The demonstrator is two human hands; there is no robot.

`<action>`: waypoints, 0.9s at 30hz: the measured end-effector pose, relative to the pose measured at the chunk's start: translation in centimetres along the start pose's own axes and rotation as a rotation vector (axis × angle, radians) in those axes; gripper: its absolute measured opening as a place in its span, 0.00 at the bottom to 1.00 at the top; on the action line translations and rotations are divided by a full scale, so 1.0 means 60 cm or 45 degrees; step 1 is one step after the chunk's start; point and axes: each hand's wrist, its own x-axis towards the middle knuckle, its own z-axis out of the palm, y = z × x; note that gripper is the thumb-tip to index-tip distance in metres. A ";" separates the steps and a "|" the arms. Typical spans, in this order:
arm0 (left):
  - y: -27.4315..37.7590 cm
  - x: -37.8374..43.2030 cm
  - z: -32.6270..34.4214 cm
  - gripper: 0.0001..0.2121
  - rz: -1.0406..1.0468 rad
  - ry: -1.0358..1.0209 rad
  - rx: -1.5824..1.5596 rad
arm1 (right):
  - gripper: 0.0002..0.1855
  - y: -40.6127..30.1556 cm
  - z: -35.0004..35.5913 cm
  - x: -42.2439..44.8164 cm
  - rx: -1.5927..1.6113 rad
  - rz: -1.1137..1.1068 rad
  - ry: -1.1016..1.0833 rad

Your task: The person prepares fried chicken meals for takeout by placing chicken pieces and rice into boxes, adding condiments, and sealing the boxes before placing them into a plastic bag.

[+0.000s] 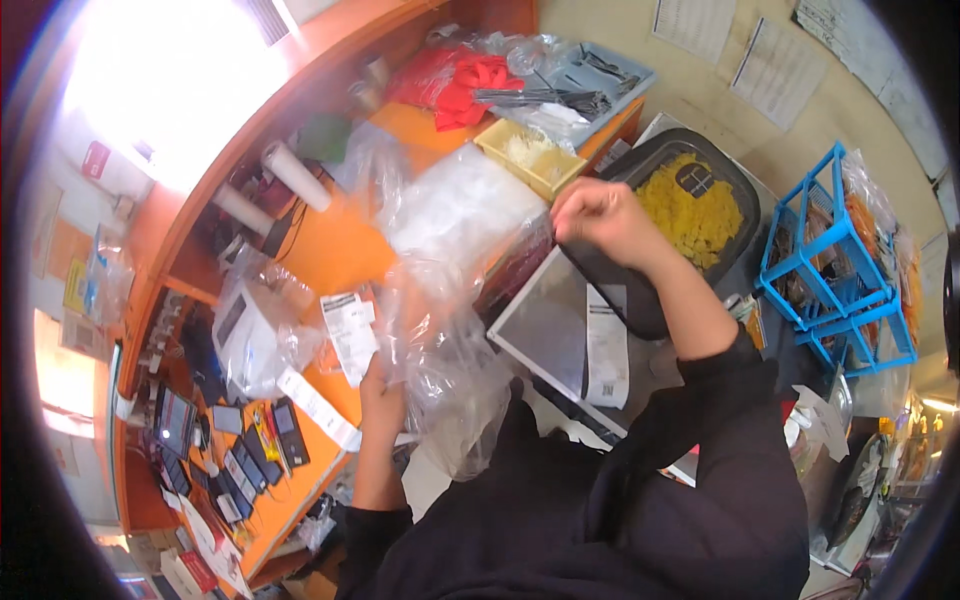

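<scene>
My left hand (382,397) grips a clear plastic bag (457,375) near a printed paper slip (350,337); whether it also holds the slip, I cannot tell. The bag hangs in front of my black clothing. Raised with curled fingers, my right hand (596,214) is over the edge of a black tray (739,169) of chopped yellow food (686,214). What lies between its fingers cannot be made out. Just beyond that hand stands a yellow tub (502,154) with white shreds. A stack of clear plastic bags (465,210) lies on the orange counter (330,240).
Blue plastic baskets (821,292) stand at the right. Another long paper slip (606,352) lies on a metal-edged surface. At the back are a blue-grey tray (637,75) and red bags (472,90). Several phones (289,427) and a tablet (174,421) cover the counter's left end.
</scene>
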 end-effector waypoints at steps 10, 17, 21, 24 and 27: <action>0.003 0.196 -0.004 0.17 -0.416 0.034 -0.467 | 0.13 0.312 -0.193 0.328 -1.460 0.435 0.673; -0.025 0.273 -0.017 0.15 -0.351 0.022 -0.329 | 0.11 0.374 -0.202 0.386 -1.910 1.006 0.530; -0.009 0.287 -0.019 0.11 -0.454 0.062 -0.398 | 0.08 0.344 -0.197 0.384 -1.779 0.827 0.707; -0.008 0.287 -0.012 0.11 -0.426 0.157 -0.300 | 0.07 0.312 -0.202 0.376 -1.634 0.683 0.791; 0.004 0.265 -0.003 0.13 -0.490 0.141 -0.509 | 0.08 0.279 -0.212 0.358 -1.417 0.595 0.867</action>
